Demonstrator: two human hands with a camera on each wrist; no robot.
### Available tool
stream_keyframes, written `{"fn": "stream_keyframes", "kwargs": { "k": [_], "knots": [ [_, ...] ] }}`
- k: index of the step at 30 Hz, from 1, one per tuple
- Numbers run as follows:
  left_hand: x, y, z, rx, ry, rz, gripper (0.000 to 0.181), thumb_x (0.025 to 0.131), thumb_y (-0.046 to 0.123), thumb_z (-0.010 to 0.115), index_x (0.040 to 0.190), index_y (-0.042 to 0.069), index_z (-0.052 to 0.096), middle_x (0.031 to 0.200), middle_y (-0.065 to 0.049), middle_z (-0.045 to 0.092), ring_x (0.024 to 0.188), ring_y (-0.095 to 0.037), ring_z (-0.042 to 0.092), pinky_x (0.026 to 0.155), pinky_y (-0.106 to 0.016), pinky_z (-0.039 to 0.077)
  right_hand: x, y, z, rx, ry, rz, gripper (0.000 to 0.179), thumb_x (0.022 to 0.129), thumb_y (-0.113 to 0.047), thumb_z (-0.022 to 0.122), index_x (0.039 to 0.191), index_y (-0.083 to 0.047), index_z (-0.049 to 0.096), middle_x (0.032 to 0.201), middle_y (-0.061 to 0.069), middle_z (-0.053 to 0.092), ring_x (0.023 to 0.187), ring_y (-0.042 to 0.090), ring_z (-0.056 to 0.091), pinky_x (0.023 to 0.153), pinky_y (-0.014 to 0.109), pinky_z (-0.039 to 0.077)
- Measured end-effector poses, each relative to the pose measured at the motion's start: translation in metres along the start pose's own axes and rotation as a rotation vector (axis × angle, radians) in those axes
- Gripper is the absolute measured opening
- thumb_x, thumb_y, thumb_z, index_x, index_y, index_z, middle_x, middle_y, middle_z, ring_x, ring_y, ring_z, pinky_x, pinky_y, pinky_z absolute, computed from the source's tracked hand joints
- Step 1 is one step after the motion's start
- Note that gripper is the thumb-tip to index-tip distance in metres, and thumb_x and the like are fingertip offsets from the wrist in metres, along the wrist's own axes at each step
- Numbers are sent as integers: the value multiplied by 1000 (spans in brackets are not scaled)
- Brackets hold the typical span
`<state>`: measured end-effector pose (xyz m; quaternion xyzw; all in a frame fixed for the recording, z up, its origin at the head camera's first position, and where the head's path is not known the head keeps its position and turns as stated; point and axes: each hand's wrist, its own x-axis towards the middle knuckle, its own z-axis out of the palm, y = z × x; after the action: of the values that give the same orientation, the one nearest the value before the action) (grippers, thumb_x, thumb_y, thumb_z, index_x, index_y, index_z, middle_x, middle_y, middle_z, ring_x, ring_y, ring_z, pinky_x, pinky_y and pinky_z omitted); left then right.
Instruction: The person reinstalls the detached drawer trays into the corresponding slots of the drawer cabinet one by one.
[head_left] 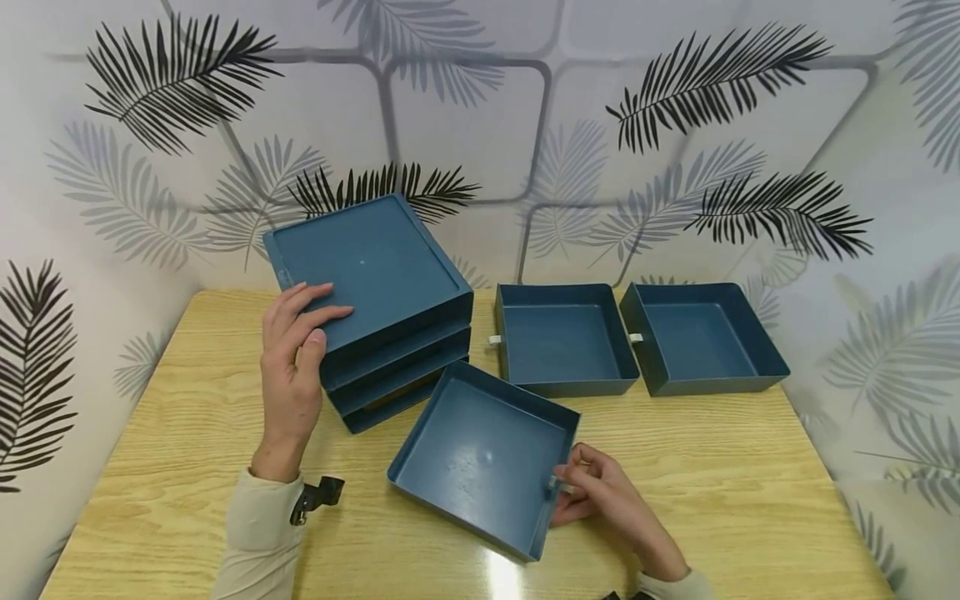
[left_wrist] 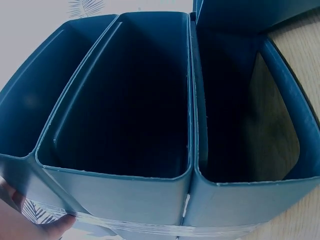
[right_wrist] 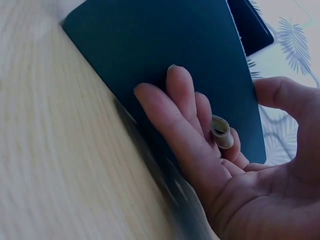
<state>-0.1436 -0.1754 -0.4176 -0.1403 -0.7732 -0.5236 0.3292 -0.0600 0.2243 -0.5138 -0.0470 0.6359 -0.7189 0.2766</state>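
Note:
A dark blue three-tier drawer cabinet [head_left: 363, 262] stands at the left on the table, its several front openings showing in the left wrist view. My left hand [head_left: 292, 358] rests on its near left corner, fingers lying on the top and thumb by the edge. In my right hand [head_left: 596, 487] is a shallow blue drawer [head_left: 487, 458], angled in front of the cabinet. The right thumb is over the drawer's rim, with the other fingers along its outer front face around a small pale pull tab [right_wrist: 222, 132].
Two more blue drawers, a middle one [head_left: 562, 342] and a right one [head_left: 705, 333], sit side by side at the back, each with a pale tab on its left side. A leaf-patterned backdrop [head_left: 480, 108] rises behind the wooden table [head_left: 165, 467].

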Motion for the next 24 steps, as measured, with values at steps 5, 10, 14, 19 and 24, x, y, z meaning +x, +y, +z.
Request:
{"fn": "stream_keyframes", "kwargs": {
  "k": [5, 10, 14, 19, 24],
  "knots": [
    [0, -1, 1, -4, 1, 0, 34, 103, 11, 48, 116, 8, 79, 145, -10, 63, 150, -25, 37, 129, -45, 19, 1, 0, 5, 8, 15, 2, 15, 105, -16, 55, 96, -9, 45, 76, 3, 73, 69, 17, 76, 72, 44, 66],
    [1, -1, 1, -9, 0, 0, 34, 103, 12, 48, 116, 9, 79, 145, -10, 63, 150, -24, 37, 129, -45, 19, 2, 1, 8, 14, 35, 12, 18, 105, -18, 57, 95, -9, 46, 74, 3, 74, 69, 19, 77, 72, 45, 66],
    [0, -1, 0, -9, 2, -3, 34, 103, 12, 47, 116, 8, 79, 145, -10, 62, 150, -24, 37, 129, -45, 19, 3, 1, 10, 21, 42, 18, 18, 105, -19, 58, 95, -9, 46, 74, 3, 75, 69, 20, 78, 73, 46, 66],
    [0, -1, 0, -4, 1, -6, 35, 103, 12, 47, 117, 8, 79, 146, -10, 62, 151, -24, 36, 129, -44, 19, 4, 2, 12, 30, 36, 15, 17, 105, -19, 58, 95, -9, 48, 75, 3, 76, 69, 21, 79, 73, 46, 66],
    [0, -1, 0, -3, 0, -5, 34, 103, 12, 47, 116, 8, 79, 146, -10, 62, 151, -24, 36, 129, -44, 19, 4, 2, 14, 48, 28, 7, 17, 105, -19, 58, 95, -9, 48, 76, 4, 76, 71, 22, 79, 74, 46, 66]
  ]
}}
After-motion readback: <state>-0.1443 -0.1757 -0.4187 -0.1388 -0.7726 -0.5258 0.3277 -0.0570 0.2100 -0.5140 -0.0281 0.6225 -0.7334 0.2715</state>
